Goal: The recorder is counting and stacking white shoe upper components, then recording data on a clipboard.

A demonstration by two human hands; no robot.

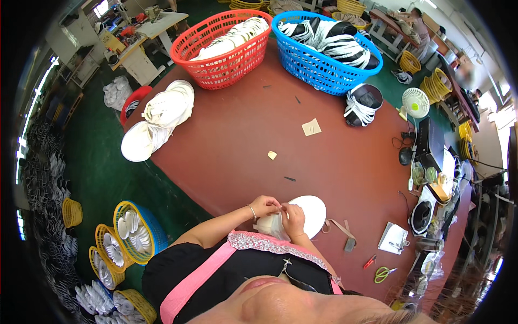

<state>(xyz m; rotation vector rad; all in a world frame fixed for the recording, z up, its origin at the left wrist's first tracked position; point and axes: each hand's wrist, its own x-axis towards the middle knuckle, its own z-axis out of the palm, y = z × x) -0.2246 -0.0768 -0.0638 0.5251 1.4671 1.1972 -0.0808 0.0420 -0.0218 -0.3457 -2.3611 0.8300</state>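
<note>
At the near edge of the table lies a white shoe upper [312,213], its rounded toe pointing right and its pale, soft rear part close to my body. My left hand [264,207], with a bracelet at the wrist, pinches at the upper's opening. My right hand [294,220] lies over its middle, fingers bent and pressed together on it. The fingertips of both hands nearly meet, so the exact spot they grip is hidden. A tan strap [341,231] with a grey end lies just right of the upper.
Farther off stand a red basket [216,73] and a blue basket [313,73] of uppers. White uppers [170,102] are stacked at the left edge. Scissors [382,274], red snips [369,262], a clipboard [393,237] and a fan [415,102] are at right. Baskets [137,232] stand on the floor.
</note>
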